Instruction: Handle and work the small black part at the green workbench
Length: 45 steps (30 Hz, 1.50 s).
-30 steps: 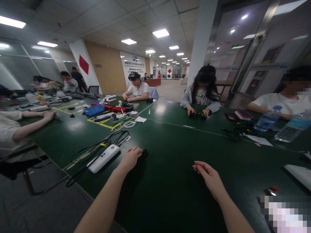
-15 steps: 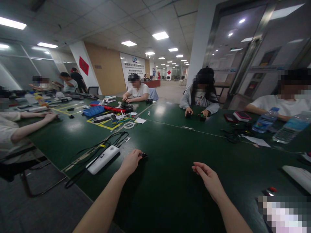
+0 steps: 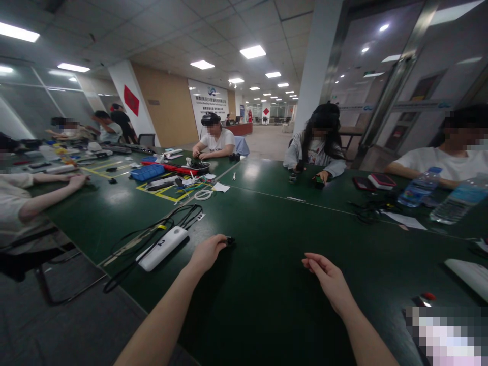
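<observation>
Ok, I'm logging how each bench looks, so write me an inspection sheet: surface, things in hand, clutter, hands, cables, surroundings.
Surface: dark green table, shiny, with seams across it.
Things in hand: one small dark object, too small to identify.
Clutter: white box marked 2, blue basket, and two water bottles at the right.
Hands: left hand has the small dark object at its fingertips; right hand loosely curled, nothing seen in it.
Cables: black cables looped around and beside the white box; another dark tangle near the bottles.
Surroundings: several people seated around the table; glass doors at the right.
</observation>
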### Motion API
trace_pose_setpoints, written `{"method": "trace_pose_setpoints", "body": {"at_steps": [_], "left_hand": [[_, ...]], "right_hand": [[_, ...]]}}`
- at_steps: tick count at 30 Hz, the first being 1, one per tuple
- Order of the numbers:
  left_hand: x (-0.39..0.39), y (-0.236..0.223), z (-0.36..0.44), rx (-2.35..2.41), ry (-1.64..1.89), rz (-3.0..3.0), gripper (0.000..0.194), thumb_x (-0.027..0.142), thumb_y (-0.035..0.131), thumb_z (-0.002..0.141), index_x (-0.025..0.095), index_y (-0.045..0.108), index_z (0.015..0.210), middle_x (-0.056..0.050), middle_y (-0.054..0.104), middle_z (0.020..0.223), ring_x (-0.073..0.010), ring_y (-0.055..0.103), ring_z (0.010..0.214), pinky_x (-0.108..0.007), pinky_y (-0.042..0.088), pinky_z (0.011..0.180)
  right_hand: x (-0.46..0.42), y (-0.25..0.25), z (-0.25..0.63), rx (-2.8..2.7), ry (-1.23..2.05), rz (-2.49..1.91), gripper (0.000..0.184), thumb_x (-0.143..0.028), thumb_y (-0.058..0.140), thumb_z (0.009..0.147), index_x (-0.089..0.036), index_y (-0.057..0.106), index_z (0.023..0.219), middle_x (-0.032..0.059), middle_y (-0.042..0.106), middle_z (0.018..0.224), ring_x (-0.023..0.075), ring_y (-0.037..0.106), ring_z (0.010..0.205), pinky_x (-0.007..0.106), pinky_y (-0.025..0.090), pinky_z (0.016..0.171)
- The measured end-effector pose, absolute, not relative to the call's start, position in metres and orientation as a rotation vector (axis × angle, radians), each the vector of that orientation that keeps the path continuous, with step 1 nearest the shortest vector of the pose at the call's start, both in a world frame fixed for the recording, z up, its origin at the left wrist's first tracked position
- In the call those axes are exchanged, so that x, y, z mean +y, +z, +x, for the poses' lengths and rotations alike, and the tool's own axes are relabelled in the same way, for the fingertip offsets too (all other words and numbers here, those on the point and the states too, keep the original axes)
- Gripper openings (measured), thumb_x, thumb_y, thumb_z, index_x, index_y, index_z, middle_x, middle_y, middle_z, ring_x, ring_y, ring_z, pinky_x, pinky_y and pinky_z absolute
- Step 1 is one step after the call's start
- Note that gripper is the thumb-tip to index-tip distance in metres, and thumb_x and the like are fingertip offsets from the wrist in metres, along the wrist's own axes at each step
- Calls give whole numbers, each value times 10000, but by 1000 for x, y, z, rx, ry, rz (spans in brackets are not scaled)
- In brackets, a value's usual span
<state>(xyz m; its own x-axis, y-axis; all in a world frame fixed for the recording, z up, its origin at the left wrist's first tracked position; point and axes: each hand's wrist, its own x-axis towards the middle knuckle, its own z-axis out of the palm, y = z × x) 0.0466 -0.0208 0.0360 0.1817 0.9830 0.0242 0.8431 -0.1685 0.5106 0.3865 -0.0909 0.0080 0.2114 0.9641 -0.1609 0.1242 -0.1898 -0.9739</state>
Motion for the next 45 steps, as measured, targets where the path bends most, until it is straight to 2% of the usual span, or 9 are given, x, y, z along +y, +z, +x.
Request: {"method": "trace_pose_setpoints", "body": {"at_steps": [24,32,45], "left_hand": [[-17,28,57,1948,244,2326,293,379,348,855,314,503,1095,-28,567,1046,-203,587,805,-276,397,603],[-14,25,59,1977,244,2343,304,385,313,869,282,493,1092,-37,574,1020,-206,591,801,-280,404,611],[-22,39,55,1887,192,2328,261,369,343,858,320,490,1067,2,570,1057,-186,582,820,-264,400,612]], "right_hand": [[-89,4,386,-1056,1110,-1499,278,-369,539,738,-250,615,978,14,663,929,232,575,954,390,443,843],[-90,6,386,-1039,1107,-1508,276,-367,549,725,-247,625,961,17,668,913,235,582,936,389,443,836],[-89,4,386,-1047,1113,-1503,268,-350,539,738,-246,621,971,19,662,924,232,576,941,382,438,839]]}}
